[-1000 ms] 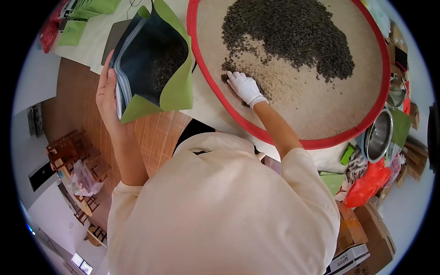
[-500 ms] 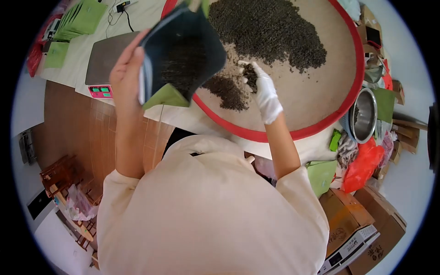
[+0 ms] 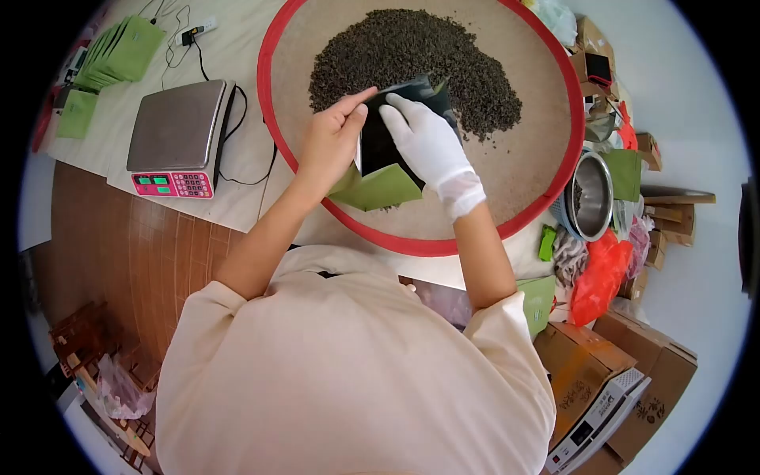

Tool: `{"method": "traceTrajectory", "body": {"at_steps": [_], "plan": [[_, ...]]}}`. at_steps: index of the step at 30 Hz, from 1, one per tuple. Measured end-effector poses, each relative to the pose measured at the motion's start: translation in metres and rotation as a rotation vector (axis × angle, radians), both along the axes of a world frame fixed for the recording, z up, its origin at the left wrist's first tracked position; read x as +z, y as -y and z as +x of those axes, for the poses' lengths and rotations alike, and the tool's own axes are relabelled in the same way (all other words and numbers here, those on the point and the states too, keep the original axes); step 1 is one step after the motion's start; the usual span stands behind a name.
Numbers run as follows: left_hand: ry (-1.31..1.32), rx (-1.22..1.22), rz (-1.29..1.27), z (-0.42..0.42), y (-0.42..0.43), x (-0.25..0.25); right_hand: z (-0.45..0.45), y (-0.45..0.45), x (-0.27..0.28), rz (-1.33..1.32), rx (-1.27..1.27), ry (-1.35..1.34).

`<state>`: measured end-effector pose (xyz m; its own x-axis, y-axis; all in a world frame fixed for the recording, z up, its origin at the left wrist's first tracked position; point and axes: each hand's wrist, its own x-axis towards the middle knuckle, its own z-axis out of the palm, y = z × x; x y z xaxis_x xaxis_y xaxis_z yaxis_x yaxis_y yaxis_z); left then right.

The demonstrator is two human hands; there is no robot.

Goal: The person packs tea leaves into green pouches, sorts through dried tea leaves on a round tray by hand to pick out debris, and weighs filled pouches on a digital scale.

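Observation:
A green bag with a dark lining is held open over the near left part of a round red-rimmed tray. My left hand, bare, grips the bag's left edge between thumb and fingers. My right hand, in a white glove, is at the bag's mouth with its fingers bent down over the dark inside. Whether it still holds any leaves is hidden. Behind the bag, a heap of dark dried leaves lies on the tray.
A scale with a pink keypad stands left of the tray, with cables behind it. Green bags are stacked at the far left. On the right are a steel bowl, a red plastic bag and cardboard boxes.
The bag has moved right, from beside the tray to over it. My right hand scooped up leaves from the tray and came to the bag's mouth. The view has shifted, showing the whole scale.

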<state>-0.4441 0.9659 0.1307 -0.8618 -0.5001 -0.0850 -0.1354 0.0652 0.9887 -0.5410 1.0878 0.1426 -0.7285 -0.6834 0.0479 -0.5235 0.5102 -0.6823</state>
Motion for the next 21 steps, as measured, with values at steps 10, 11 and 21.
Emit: {"method": "traceTrajectory", "body": {"at_steps": [10, 11, 21], "plan": [[-0.253, 0.165, 0.398, 0.057, 0.137, 0.016, 0.024, -0.041, -0.002, -0.629, -0.502, 0.329], [-0.268, 0.186, 0.353, 0.071, 0.163, 0.024, 0.025, -0.040, -0.032, -0.560, -0.594, 0.320], [-0.343, 0.476, 0.053, 0.146, 0.353, 0.015, 0.100, -0.023, -0.282, 0.688, -0.717, 0.094]]}}
